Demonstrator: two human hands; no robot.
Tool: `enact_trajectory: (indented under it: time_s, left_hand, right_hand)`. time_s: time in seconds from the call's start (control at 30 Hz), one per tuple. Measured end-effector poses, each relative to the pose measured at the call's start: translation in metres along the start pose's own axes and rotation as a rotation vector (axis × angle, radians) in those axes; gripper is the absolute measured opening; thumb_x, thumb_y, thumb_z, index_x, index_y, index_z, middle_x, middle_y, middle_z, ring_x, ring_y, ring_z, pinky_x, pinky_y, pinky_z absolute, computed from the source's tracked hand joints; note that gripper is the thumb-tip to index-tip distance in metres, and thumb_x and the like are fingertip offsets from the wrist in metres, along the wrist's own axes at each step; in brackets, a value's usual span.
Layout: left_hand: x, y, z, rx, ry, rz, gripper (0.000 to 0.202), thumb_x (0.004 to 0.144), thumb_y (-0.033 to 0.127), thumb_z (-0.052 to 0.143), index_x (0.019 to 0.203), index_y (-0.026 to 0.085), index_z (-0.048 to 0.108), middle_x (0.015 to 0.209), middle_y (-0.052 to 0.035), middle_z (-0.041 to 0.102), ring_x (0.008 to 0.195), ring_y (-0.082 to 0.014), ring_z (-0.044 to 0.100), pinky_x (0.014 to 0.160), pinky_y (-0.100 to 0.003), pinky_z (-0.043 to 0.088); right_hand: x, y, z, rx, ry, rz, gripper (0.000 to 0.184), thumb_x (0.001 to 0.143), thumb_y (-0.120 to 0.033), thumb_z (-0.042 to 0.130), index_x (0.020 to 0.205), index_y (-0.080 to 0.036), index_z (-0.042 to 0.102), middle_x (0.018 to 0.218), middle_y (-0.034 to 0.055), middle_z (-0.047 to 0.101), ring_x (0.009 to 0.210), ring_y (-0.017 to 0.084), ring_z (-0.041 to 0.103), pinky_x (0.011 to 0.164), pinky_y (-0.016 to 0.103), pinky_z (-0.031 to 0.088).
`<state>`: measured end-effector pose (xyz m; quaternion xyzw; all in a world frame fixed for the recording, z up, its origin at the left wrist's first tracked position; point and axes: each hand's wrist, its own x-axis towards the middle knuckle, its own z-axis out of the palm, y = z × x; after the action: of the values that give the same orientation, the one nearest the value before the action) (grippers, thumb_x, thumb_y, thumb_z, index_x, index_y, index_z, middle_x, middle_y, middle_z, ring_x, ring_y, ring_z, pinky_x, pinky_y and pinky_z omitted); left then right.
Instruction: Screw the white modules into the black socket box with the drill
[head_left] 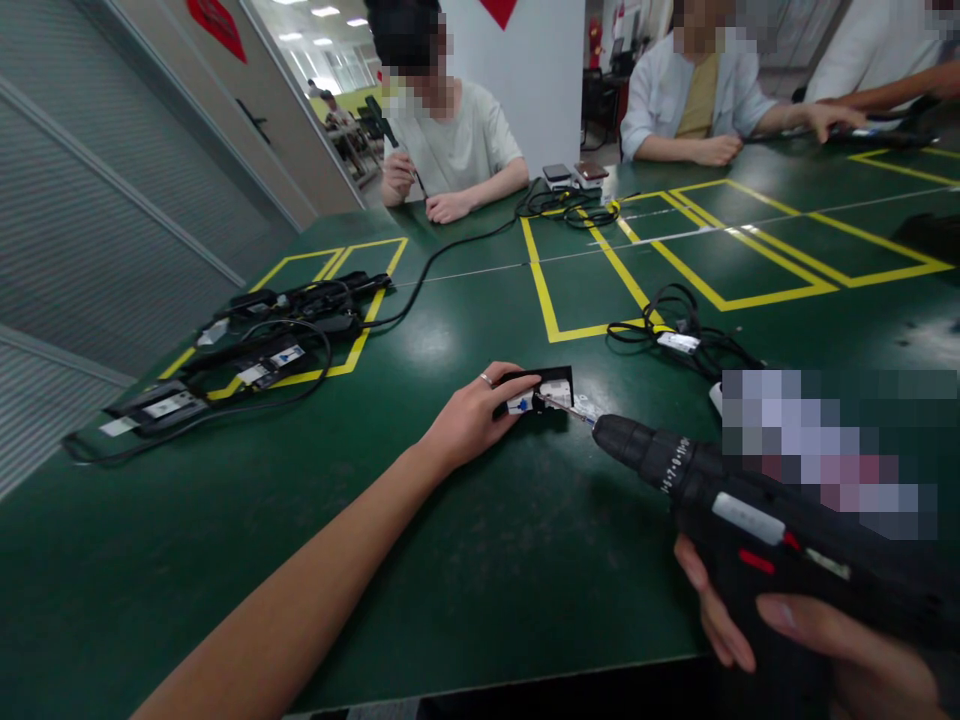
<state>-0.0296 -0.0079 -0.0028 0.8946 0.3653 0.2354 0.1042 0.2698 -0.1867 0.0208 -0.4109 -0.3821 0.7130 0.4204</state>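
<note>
My right hand [840,640] is wrapped around the grip of a black cordless drill [720,500], which points to the left. A thin metal bit [574,410] reaches from its chuck to a small black box-like part [559,378] with white labels on its side. My left hand [480,408], with a ring on one finger, holds that part against the green table [420,580] from its left side. The bit's tip meets the labelled face or ends just in front of it; I cannot tell which.
At the left lie black power adapters and cables [262,350] within yellow tape. A coiled cable [675,330] sits beyond the drill, beside a blurred-out item [810,440]. Across the table a person [465,140] holds a tool; other people sit at the far right.
</note>
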Motion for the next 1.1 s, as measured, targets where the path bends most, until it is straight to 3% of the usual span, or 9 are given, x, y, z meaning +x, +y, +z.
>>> enact_trajectory:
  time_s: [0.17, 0.63, 0.83, 1.1]
  left_hand:
    - [-0.0003, -0.0006, 0.0005, 0.002, 0.003, 0.002, 0.047, 0.086, 0.014, 0.052, 0.131, 0.026, 0.046, 0.126, -0.0083, 0.047, 0.112, -0.0216, 0.052, 0.095, -0.043, 0.049]
    - [0.0000, -0.0012, 0.0002, 0.007, -0.016, -0.018, 0.050, 0.085, 0.012, 0.053, 0.132, 0.027, 0.045, 0.128, -0.0076, 0.046, 0.113, -0.0216, 0.051, 0.097, -0.042, 0.048]
    - [0.0004, 0.0003, -0.0002, 0.006, -0.017, -0.016, 0.049, 0.085, 0.013, 0.052, 0.132, 0.026, 0.045, 0.127, -0.0080, 0.046, 0.113, -0.0214, 0.051, 0.096, -0.042, 0.049]
    - [-0.0005, -0.0008, 0.0009, -0.003, -0.003, -0.002, 0.048, 0.085, 0.012, 0.053, 0.131, 0.025, 0.046, 0.126, -0.0083, 0.047, 0.112, -0.0212, 0.052, 0.095, -0.041, 0.049]
  right_hand:
    - [-0.0026, 0.0011, 0.0005, 0.015, 0.026, 0.029, 0.024, 0.076, -0.035, 0.060, 0.093, -0.020, 0.067, 0.065, 0.0049, 0.069, 0.051, 0.018, 0.061, 0.053, 0.031, 0.047]
    - [-0.0043, -0.0023, 0.0007, -0.044, 0.006, -0.012, 0.030, 0.075, -0.041, 0.059, 0.091, -0.017, 0.068, 0.054, 0.0051, 0.066, 0.048, 0.020, 0.058, 0.052, 0.032, 0.043]
    - [0.0016, -0.0021, 0.0061, -0.010, 0.061, -0.033, 0.027, 0.074, -0.038, 0.060, 0.090, -0.018, 0.068, 0.061, 0.0064, 0.069, 0.047, 0.019, 0.058, 0.051, 0.033, 0.045]
    - [-0.0024, -0.0019, 0.0022, -0.044, 0.038, -0.010, 0.023, 0.076, -0.038, 0.058, 0.090, -0.021, 0.066, 0.063, 0.0054, 0.068, 0.050, 0.021, 0.060, 0.052, 0.034, 0.045]
